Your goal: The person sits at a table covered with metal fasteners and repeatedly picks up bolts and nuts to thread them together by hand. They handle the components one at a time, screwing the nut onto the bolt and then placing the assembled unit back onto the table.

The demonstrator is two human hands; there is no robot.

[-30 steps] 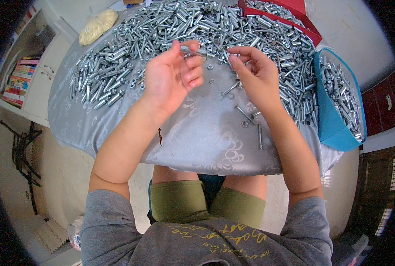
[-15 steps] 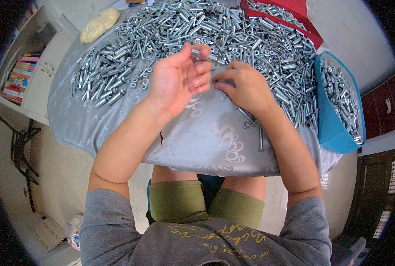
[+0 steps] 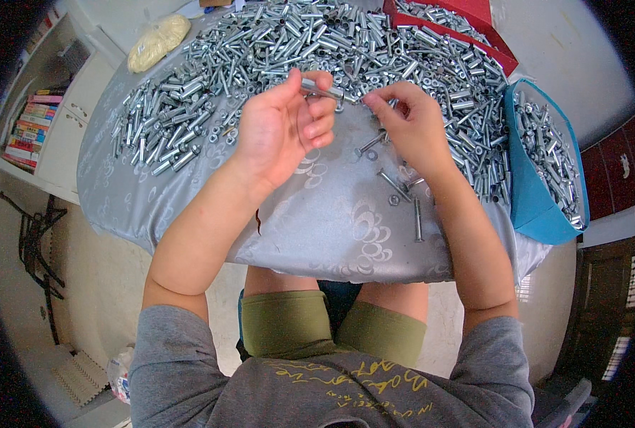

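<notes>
Between thumb and fingers, my left hand (image 3: 276,128) grips a silver expansion bolt (image 3: 324,89), a thick sleeve with a narrower end pointing right. Close to that end is my right hand (image 3: 413,132), its thumb and index finger pinched together; what they hold, if anything, is too small to make out. Below the right hand, a few loose bolts (image 3: 418,220), a nut (image 3: 393,201) and a washer (image 3: 371,155) lie on the grey tablecloth (image 3: 310,221). Beyond both hands spreads a large heap of metal bolts, sleeves and nuts (image 3: 289,43).
A blue fabric bin (image 3: 528,207) full of bolts stands at the table's right edge. At the back right sits a red box (image 3: 503,53) with more hardware. A bag of yellowish contents (image 3: 158,43) rests at the back left. A bookshelf (image 3: 32,128) stands beyond the table.
My right hand has lifted off the tablecloth and moved up and right to the bolt's end, uncovering a bolt and a washer below. My left hand stays nearly still, holding the expansion bolt.
</notes>
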